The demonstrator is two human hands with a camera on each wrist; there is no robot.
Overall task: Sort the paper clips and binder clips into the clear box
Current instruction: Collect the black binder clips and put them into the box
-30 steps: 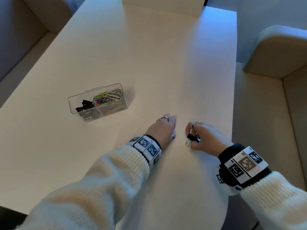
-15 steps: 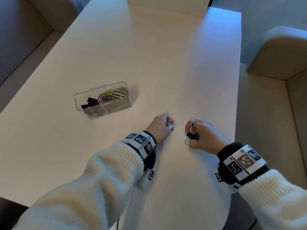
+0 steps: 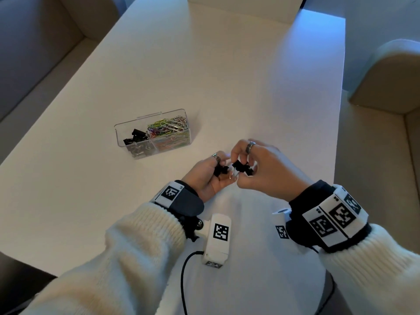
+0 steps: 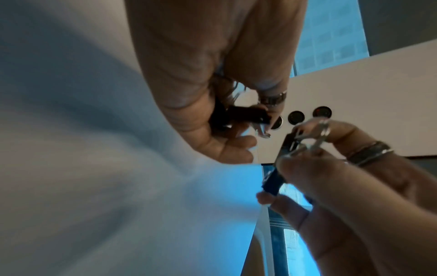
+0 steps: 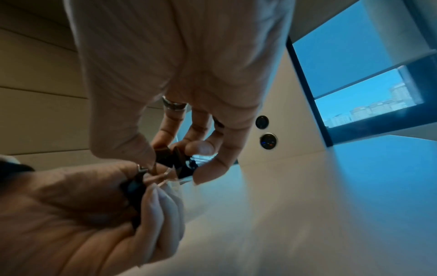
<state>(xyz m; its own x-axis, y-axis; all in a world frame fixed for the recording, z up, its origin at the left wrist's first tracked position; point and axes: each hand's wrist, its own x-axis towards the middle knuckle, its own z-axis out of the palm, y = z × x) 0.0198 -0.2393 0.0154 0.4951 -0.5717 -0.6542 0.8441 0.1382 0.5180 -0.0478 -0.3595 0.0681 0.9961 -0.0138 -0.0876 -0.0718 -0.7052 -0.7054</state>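
Observation:
The clear box stands on the white table, left of my hands. Black binder clips fill its left compartment and coloured paper clips its right one. My left hand is turned palm up above the table and curls round a black binder clip, also visible as the clip in the left wrist view. My right hand meets it fingertip to fingertip and pinches another black binder clip; its silver handles stick out between thumb and forefinger.
The table's right edge runs close to my right wrist. Beige seats flank the table on both sides. A white panel with round sockets stands at the far end. A black cable hangs from my left wrist camera.
Both hands have lifted off the table and come together. The left hand has turned palm up with a binder clip in it. The right hand still pinches its clip.

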